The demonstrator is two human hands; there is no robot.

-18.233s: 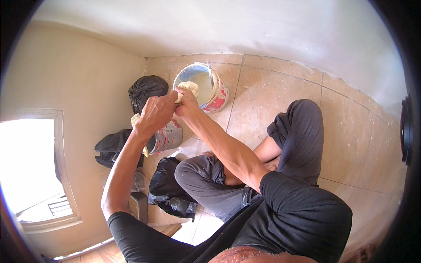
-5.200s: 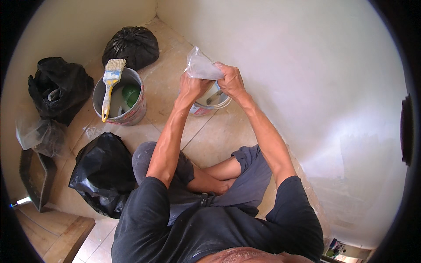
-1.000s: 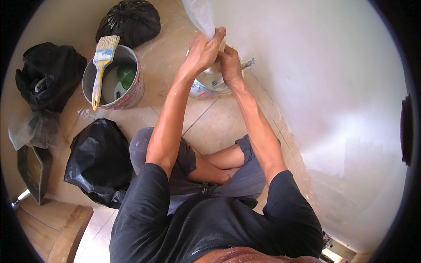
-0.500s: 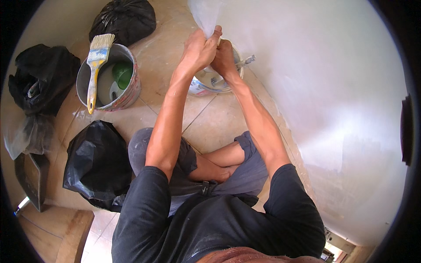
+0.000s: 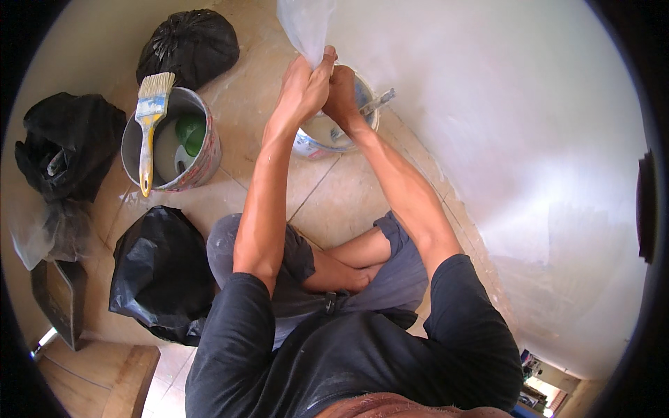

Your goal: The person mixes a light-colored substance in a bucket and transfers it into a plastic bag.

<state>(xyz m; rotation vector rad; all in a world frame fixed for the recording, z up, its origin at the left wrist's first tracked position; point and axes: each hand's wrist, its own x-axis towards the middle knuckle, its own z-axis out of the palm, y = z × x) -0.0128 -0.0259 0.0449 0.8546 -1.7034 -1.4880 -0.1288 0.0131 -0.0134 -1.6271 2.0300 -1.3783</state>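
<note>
A translucent plastic bag (image 5: 306,26) rises from my left hand (image 5: 306,85), whose fingers are closed round its gathered lower part. Right beside it, my right hand (image 5: 342,97) is closed too, its knuckles close to the left hand; what its fingers grip is hidden. Both hands are above a white bucket (image 5: 313,145) with pale, wet-looking material inside. A smeared flat tool (image 5: 377,102) leans across that bucket's right rim, beside my right wrist.
At the left, a paintbrush (image 5: 147,139) rests across the rim of a larger bucket (image 5: 208,164) holding a green object (image 5: 190,132). Black plastic bags (image 5: 164,268) lie along the left side. A smooth pale wall (image 5: 502,125) rises close on my right.
Both hands and the plastic bag have shifted slightly left in the view. The floor things sit a little lower in the picture. Both hands stay closed and together.
</note>
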